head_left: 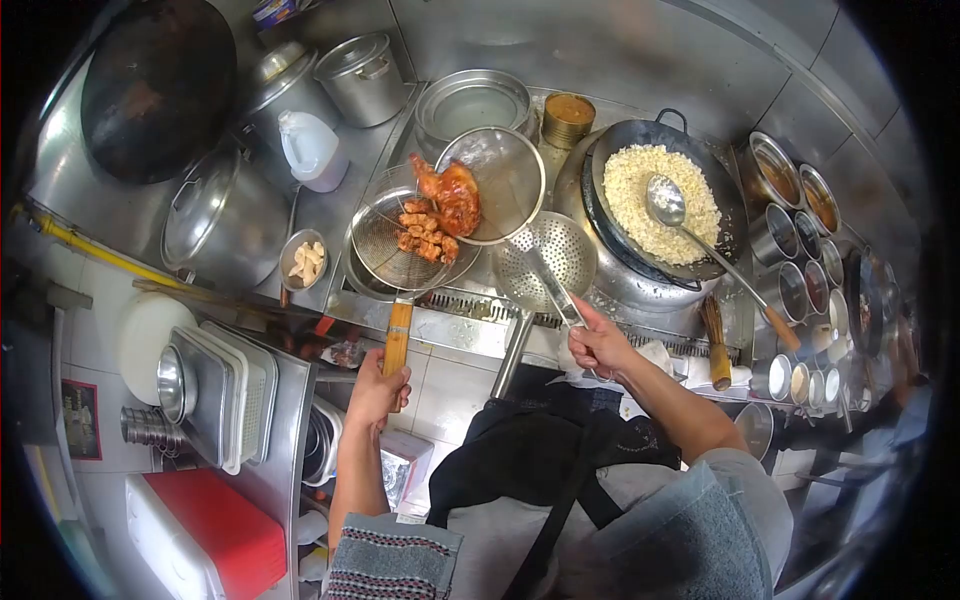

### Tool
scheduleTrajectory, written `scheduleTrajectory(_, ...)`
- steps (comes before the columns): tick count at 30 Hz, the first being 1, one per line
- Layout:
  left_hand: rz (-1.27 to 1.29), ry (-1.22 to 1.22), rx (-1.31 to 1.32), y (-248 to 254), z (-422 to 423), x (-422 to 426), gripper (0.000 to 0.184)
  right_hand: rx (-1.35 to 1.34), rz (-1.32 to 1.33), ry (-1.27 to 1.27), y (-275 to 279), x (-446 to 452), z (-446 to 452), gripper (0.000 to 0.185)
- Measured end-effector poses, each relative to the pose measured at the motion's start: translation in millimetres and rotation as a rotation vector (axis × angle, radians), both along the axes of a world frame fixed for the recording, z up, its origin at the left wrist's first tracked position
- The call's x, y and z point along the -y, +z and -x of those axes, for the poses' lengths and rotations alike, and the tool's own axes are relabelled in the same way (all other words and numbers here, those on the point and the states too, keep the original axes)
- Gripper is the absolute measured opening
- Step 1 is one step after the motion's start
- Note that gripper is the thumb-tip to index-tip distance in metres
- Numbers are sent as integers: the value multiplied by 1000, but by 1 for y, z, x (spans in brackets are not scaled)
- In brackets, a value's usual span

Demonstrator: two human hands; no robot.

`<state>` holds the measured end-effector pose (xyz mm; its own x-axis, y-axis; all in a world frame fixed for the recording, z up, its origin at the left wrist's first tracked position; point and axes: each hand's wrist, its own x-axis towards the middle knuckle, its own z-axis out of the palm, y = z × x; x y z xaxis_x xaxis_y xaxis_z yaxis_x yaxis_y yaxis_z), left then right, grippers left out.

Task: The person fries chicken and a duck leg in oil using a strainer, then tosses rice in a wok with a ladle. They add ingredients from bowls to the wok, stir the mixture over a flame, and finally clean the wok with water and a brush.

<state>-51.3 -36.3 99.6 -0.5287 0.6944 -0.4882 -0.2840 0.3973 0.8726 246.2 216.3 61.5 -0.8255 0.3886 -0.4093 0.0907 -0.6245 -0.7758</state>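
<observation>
My left hand (378,388) is wrapped round the wooden handle of a wire strainer (375,250), which holds browned meat chunks (427,238). In my right hand (598,342) is the metal handle of a fine mesh skimmer (508,185), its bowl tilted over the strainer. A larger reddish piece of meat (458,202) lies where the two bowls overlap. Just below and right of the skimmer sits a perforated ladle (548,262), its handle pointing toward my body.
A wok (727,188) of white grains with a metal ladle (666,200) stands at the right. Pots (362,72), a plastic jug (312,150) and a small bowl (303,262) are left. Seasoning containers (780,378) line the far right; a brush (717,350) lies near the front edge.
</observation>
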Motion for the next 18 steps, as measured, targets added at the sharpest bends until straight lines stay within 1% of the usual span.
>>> scheduleTrajectory(2,-19,12,39,-6,-5,-5,39,15,29,-73,13,0,-14,64)
scheduleTrajectory(7,-74,27,116,-23,-8,-16,38,5,66,-121,30,-9,-67,64)
scheduleTrajectory(9,-61,-19,70,-28,0,-21,33,48,21,-91,42,-6,-90,64)
scheduleTrajectory(11,-45,-32,69,-29,4,-31,33,64,24,-91,55,2,-105,65)
scheduleTrajectory(13,-28,-99,36,-27,3,-41,34,84,22,-101,65,10,-117,66)
scheduleTrajectory(14,-79,-97,85,-33,4,-44,34,80,31,-130,62,12,-123,67)
scheduleTrajectory(18,-117,-102,111,-27,7,-62,34,121,-6,-151,75,6,-147,64)
